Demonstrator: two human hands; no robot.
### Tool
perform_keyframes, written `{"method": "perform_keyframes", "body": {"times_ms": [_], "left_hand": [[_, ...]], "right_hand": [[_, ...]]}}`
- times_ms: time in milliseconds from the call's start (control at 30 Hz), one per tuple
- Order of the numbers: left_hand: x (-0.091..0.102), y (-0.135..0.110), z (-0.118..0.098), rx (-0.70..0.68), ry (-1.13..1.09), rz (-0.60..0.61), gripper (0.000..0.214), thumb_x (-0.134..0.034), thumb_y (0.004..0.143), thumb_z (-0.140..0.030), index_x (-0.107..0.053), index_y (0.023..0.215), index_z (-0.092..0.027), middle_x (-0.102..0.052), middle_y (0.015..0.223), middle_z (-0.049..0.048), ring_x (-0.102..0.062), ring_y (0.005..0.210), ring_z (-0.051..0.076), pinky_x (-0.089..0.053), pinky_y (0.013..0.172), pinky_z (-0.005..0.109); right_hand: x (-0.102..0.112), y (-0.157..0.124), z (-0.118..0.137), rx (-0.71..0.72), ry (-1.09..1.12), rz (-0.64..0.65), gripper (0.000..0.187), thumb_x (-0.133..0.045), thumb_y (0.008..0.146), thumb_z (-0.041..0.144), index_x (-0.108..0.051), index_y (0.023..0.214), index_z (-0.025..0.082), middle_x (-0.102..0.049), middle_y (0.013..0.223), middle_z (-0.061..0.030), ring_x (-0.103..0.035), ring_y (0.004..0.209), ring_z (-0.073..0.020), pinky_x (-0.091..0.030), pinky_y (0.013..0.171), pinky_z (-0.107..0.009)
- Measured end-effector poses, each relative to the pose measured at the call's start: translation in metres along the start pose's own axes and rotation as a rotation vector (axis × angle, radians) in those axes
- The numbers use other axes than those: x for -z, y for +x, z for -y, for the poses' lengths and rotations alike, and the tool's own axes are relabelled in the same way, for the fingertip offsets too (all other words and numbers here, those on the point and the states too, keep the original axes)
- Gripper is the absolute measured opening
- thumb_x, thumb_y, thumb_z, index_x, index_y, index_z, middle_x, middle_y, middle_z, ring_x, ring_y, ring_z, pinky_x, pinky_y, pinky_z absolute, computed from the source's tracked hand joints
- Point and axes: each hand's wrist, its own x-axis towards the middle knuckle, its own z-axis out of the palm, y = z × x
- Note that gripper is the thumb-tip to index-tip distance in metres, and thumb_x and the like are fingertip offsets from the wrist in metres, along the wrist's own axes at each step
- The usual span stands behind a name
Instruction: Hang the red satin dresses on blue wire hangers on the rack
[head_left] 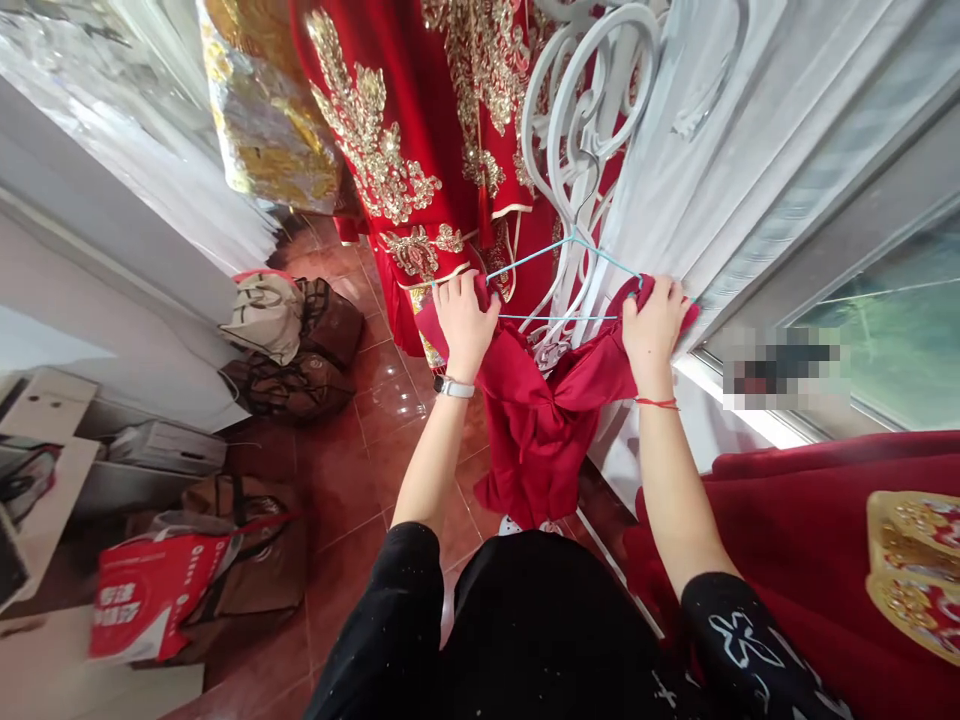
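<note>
A dark red dress [551, 420] with a gathered front hangs from a thin light-blue hanger [559, 318]. The hanger's hook is up against a white scrolled metal rack [570, 130]; whether it is hooked there I cannot tell. My left hand [465, 315] grips the dress at its left shoulder, fingers closed over cloth and the hanger's end. At the other shoulder, my right hand [651, 325] is closed the same way on the dress. Below the hands the skirt falls toward the floor, partly covering white shoes [517, 524].
Red garments with gold embroidery [382, 150] hang just beyond the rack. Brown bags [292, 370] and a red bag [157, 590] sit along the left side. To the right are a window [885, 310] and a dark red cloth [765, 530] with a gold-patterned piece.
</note>
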Motion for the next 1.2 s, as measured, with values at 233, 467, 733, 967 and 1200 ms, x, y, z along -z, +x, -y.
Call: {"method": "perform_keyframes", "body": {"times_ms": [233,467,733,967,1200], "left_hand": [[-0.002,-0.008,0.012,-0.039,0.018,0.107,0.062,-0.041,0.091,-0.011,-0.043,0.153,-0.011,-0.049,0.158,0.0195,-0.042,0.15,0.03,-0.025,0.128,0.054],[0.003,-0.008,0.003,0.026,0.115,0.092,0.06,-0.038,0.09,-0.008,-0.047,0.15,-0.005,-0.05,0.155,0.0247,-0.044,0.149,0.034,-0.031,0.126,0.052],[0.024,-0.005,0.001,0.12,0.111,0.101,0.049,-0.039,0.092,-0.009,-0.058,0.137,-0.012,-0.074,0.112,0.0175,-0.07,0.115,0.03,-0.051,0.104,0.041],[0.034,0.018,0.03,0.186,-0.028,-0.043,0.03,-0.048,0.089,-0.013,-0.064,0.114,-0.015,-0.072,0.101,0.0141,-0.069,0.11,0.033,-0.05,0.106,0.05],[0.001,-0.015,0.063,0.341,-0.375,-0.197,0.027,-0.047,0.078,-0.007,-0.062,0.098,-0.018,-0.07,0.105,0.0091,-0.068,0.104,0.022,-0.05,0.104,0.038]], "right_hand": [[0.018,0.009,0.004,-0.044,-0.147,0.113,0.038,-0.043,0.094,0.019,-0.056,0.128,0.015,-0.056,0.132,-0.0243,-0.052,0.128,-0.0412,-0.043,0.103,-0.062],[0.034,0.01,0.011,0.009,-0.285,0.202,0.04,-0.046,0.093,0.015,-0.058,0.131,0.012,-0.064,0.123,-0.0238,-0.062,0.112,-0.0364,-0.05,0.092,-0.049],[0.054,0.023,0.001,0.091,-0.341,0.256,0.031,-0.049,0.092,0.017,-0.065,0.118,0.009,-0.07,0.101,-0.0215,-0.067,0.1,-0.0333,-0.05,0.087,-0.045],[0.063,0.064,-0.058,-0.023,-0.138,0.252,0.029,-0.055,0.086,0.021,-0.07,0.11,0.017,-0.071,0.104,-0.0169,-0.066,0.109,-0.0334,-0.049,0.099,-0.051],[0.037,0.02,-0.11,-0.327,0.391,0.339,0.042,-0.049,0.076,0.024,-0.075,0.108,0.015,-0.074,0.09,-0.0086,-0.065,0.068,-0.021,-0.058,0.068,-0.04]]}}
